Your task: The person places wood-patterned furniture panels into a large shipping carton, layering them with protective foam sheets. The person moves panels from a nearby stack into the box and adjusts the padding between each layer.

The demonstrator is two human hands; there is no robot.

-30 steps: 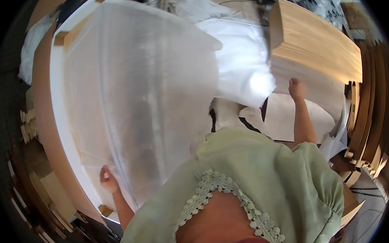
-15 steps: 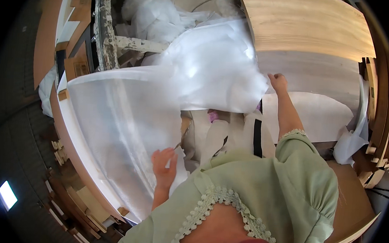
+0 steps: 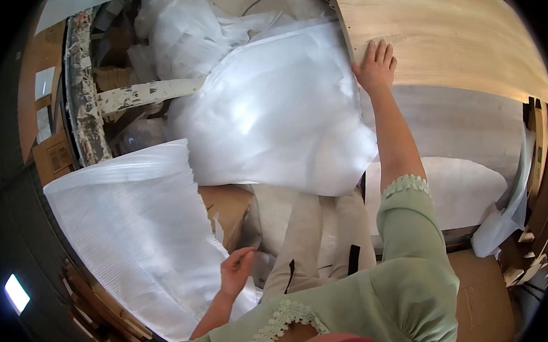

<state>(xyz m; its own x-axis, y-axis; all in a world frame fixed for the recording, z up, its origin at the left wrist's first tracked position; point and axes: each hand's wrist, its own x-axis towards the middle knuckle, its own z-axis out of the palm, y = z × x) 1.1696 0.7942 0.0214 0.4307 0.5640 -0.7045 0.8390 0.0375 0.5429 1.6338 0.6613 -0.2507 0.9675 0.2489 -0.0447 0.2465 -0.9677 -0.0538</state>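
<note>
My right hand (image 3: 377,68) lies with its fingers stretched out on the near left corner of a light wood-grain panel (image 3: 442,40). Beside the right forearm, a white foam sheet (image 3: 271,109) spreads in front of my legs. My left hand (image 3: 236,273) is low, its fingers curled together next to the ragged edge of another white foam sheet (image 3: 128,231). Whether the left fingers hold anything is too small to make out. Just beyond them sits a brown cardboard box (image 3: 225,209), partly under the foam.
At the far left stands a paint-worn metal frame (image 3: 83,87) with a crossbar. Crumpled clear plastic wrap (image 3: 182,33) is heaped behind the foam. More white sheeting (image 3: 437,189) hangs below the panel, and a brown cardboard surface (image 3: 481,306) lies at the right.
My right hand has gone from beside the foam sheet up onto the wooden panel. The left fingers, spread before, are now curled. The left foam sheet sits lower, uncovering more of the box.
</note>
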